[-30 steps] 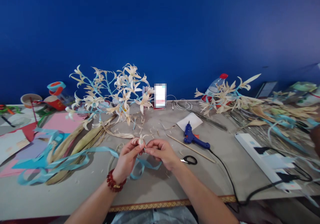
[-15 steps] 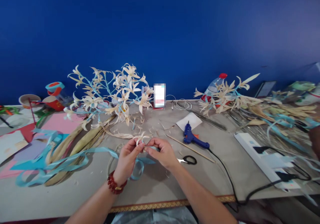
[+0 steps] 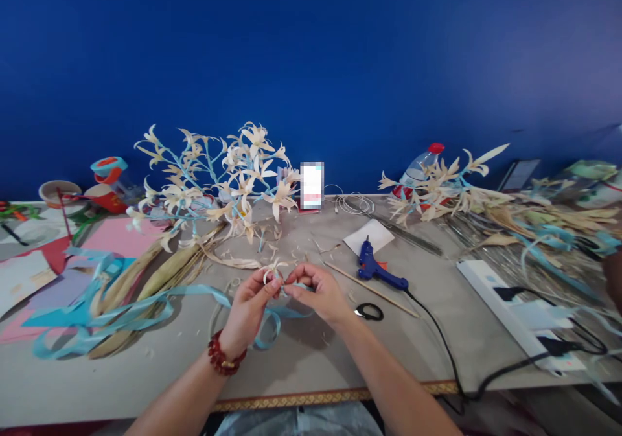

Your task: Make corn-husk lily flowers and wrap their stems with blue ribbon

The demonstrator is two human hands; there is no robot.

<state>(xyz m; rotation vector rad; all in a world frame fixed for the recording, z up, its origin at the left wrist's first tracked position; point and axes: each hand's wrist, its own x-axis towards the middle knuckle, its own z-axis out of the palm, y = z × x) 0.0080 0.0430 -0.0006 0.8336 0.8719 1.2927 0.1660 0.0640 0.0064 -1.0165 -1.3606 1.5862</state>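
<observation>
Between the fingertips of my left hand [image 3: 251,303] is a small cream-coloured artificial flower [image 3: 275,269], its petals pointing up. My right hand [image 3: 315,292] is closed just beside it, pinching a light blue ribbon [image 3: 304,286] near the flower's base. The stem is mostly hidden by my fingers. More of the light blue ribbon [image 3: 194,289] trails off to the left across the table, with a loop below my hands. Scissors [image 3: 369,311] with black handles lie partly behind my right wrist.
Flower branches [image 3: 208,177] stand at the back left, with more flowers [image 3: 437,186] at the right. A blue glue gun [image 3: 376,267] lies right of centre, near a thin stick [image 3: 369,287]. A white power strip [image 3: 510,313] with black cords crosses the right. Dried husks [image 3: 165,274] lie left.
My right hand has shifted slightly to the right, away from the left, and covers more of the scissors. The flower stays in my left fingertips.
</observation>
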